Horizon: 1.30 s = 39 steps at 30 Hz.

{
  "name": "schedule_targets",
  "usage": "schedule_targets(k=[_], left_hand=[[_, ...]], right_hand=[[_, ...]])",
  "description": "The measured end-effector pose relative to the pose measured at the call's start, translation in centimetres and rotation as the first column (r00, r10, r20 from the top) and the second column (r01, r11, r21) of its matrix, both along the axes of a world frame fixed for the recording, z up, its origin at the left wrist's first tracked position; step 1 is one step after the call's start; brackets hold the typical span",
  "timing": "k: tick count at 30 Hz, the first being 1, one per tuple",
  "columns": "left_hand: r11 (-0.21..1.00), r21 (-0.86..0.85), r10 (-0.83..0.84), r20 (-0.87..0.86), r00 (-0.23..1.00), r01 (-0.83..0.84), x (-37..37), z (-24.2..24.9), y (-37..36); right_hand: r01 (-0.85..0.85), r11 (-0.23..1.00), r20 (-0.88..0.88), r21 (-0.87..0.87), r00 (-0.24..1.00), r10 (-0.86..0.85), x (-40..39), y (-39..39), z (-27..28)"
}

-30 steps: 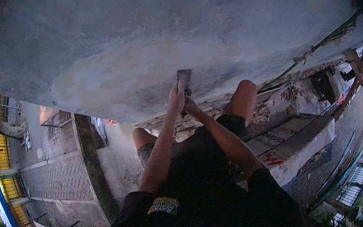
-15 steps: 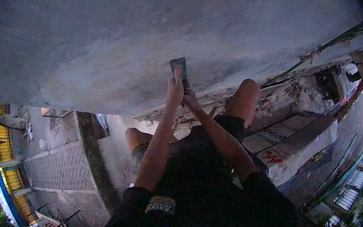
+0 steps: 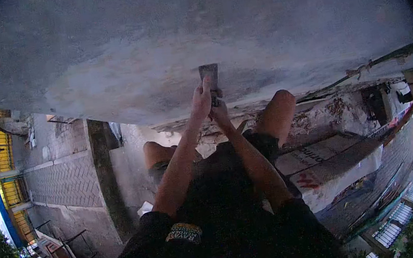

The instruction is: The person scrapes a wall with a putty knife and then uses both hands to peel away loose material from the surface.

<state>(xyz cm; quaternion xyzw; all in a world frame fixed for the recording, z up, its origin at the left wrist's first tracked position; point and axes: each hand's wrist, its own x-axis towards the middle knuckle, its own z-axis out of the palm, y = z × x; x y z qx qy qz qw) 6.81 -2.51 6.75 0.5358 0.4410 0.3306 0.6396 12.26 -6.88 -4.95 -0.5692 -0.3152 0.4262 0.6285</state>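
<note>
A dark flat-bladed scraper (image 3: pixel 210 71) stands upright in the middle of the view, its wide edge against the grey plastered wall (image 3: pixel 145 69). My left hand (image 3: pixel 202 99) is closed on the tool's left side, with the thumb laid along its blade. Just below and to the right, my right hand (image 3: pixel 219 110) wraps round its lower end. Paler, patchy plaster surrounds the blade. The fingers are dim, so their exact grip is hard to make out.
My bent knees are on both sides of my forearms. A printed cardboard box (image 3: pixel 327 159) lies at the right. A cable (image 3: pixel 357 72) runs along the wall's lower right edge. Patterned paving (image 3: pixel 64 186) and yellow bars (image 3: pixel 2 149) are at the left.
The scraper and both hands have moved slightly to the right along the wall. Both hands keep their hold. The view has shifted a little.
</note>
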Motion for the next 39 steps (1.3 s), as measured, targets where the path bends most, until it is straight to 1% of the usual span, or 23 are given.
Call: schedule_targets(k=[2, 4, 6, 8, 10, 12, 14, 15, 18, 19, 21, 23, 24, 25, 26, 28, 29, 31, 32, 34, 35, 36, 39], left_hand=[[0.998, -0.028, 0.053, 0.231, 0.972, -0.048, 0.1, 0.9, -1.0], [0.998, -0.037, 0.062, 0.250, 0.966, -0.055, 0.0, 1.3, -1.1], [1.000, -0.008, 0.013, 0.061, 0.998, -0.013, -0.1, 0.9, -0.3], [0.925, 0.379, -0.002, 0.071, 0.997, -0.026, -0.4, -4.7, 0.6], [0.889, 0.457, -0.043, 0.017, 0.999, 0.030, -0.7, -4.1, 1.5], [0.959, 0.233, -0.140, -0.108, 0.984, 0.162, -1.5, -1.3, 2.2], [0.917, 0.224, -0.237, -0.358, 0.903, 0.330, -2.1, 2.2, 3.1], [0.891, 0.203, -0.272, -0.476, 0.836, 0.406, -2.3, 3.1, 3.4], [0.884, 0.230, -0.243, -0.519, 0.820, 0.407, -2.5, 1.2, 4.0], [0.876, 0.289, -0.220, -0.474, 0.853, 0.386, -2.4, 1.3, 3.9], [0.852, 0.415, -0.163, -0.369, 0.915, 0.319, -2.2, 1.4, 4.0], [0.884, 0.312, -0.242, -0.332, 0.911, 0.349, -2.6, -0.9, 4.8], [0.896, 0.259, -0.275, -0.309, 0.910, 0.359, -2.8, -1.9, 5.2], [0.886, 0.262, -0.270, -0.380, 0.885, 0.383, -2.6, -0.5, 5.1], [0.874, 0.258, -0.266, -0.453, 0.851, 0.411, -2.3, 2.7, 4.7], [0.891, 0.245, -0.289, -0.342, 0.894, 0.382, -2.6, 2.4, 4.3], [0.918, 0.239, -0.291, -0.138, 0.947, 0.317, -2.7, -0.9, 4.6], [0.898, 0.365, -0.240, -0.058, 0.969, 0.244, -2.5, -0.6, 4.3], [0.831, 0.495, -0.186, -0.183, 0.965, 0.254, -2.8, -0.4, 4.0], [0.855, 0.465, -0.119, -0.258, 0.959, 0.231, -2.9, 0.6, 3.1], [0.936, 0.305, -0.112, -0.216, 0.970, 0.176, -2.7, 0.7, 2.8], [0.983, 0.136, -0.097, -0.175, 0.980, 0.122, -2.4, 0.9, 2.7], [0.981, 0.169, -0.078, -0.081, 0.994, 0.091, -2.1, 0.1, 2.5]], right_hand=[[0.000, 0.995, 0.023, -0.103, 1.000, 0.002, 0.1, -0.6, 1.8], [-0.017, 0.936, 0.162, -0.351, 0.984, 0.079, 1.1, -0.9, 2.8], [-0.065, 0.931, 0.146, -0.359, 0.981, 0.125, 1.5, -1.4, 3.8], [-0.090, 0.935, 0.126, -0.343, 0.982, 0.141, 1.8, -2.2, 4.3], [-0.099, 0.953, 0.101, -0.285, 0.986, 0.132, 2.1, -2.5, 2.7], [-0.105, 0.986, -0.060, -0.128, 0.993, 0.098, 2.6, -2.3, 0.5], [-0.074, 0.995, -0.084, -0.065, 0.994, 0.069, 2.6, -2.3, 1.1], [-0.057, 0.995, -0.029, -0.084, 0.998, 0.055, 2.4, -2.7, 2.7], [-0.118, 0.943, 0.234, -0.312, 0.952, 0.197, 2.6, -3.1, 3.3], [-0.135, 0.902, 0.323, -0.411, 0.903, 0.282, 2.9, -2.7, 2.7], [-0.078, 0.970, 0.479, -0.230, 0.858, 0.183, 2.8, -2.4, 1.7], [-0.053, 0.977, 0.416, -0.208, 0.899, 0.137, 2.4, -2.5, 0.8], [-0.050, 0.960, 0.285, -0.274, 0.949, 0.131, 2.7, -2.2, 1.5], [-0.058, 0.938, 0.148, -0.341, 0.982, 0.115, 2.8, -1.7, 1.8], [-0.049, 0.963, 0.187, -0.266, 0.977, 0.102, 2.8, -1.2, 1.2], [-0.026, 0.993, 0.258, -0.114, 0.965, 0.055, 2.4, -1.0, 1.2], [-0.027, 0.968, 0.246, -0.248, 0.965, 0.089, 2.7, -1.6, 2.3], [-0.029, 0.968, 0.265, -0.250, 0.959, 0.097, 2.8, -1.4, 2.2], [-0.030, 0.967, 0.269, -0.252, 0.958, 0.100, 2.5, -1.3, 2.1], [-0.071, 0.963, 0.183, -0.262, 0.976, 0.121, 2.3, -1.5, 4.6], [-0.087, 0.961, 0.142, -0.263, 0.982, 0.128, 2.3, -1.7, 5.6], [-0.084, 0.966, 0.217, -0.244, 0.966, 0.138, 2.2, -1.7, 4.3], [-0.064, 0.981, 0.303, -0.181, 0.946, 0.118, 1.3, -1.6, 1.4]])
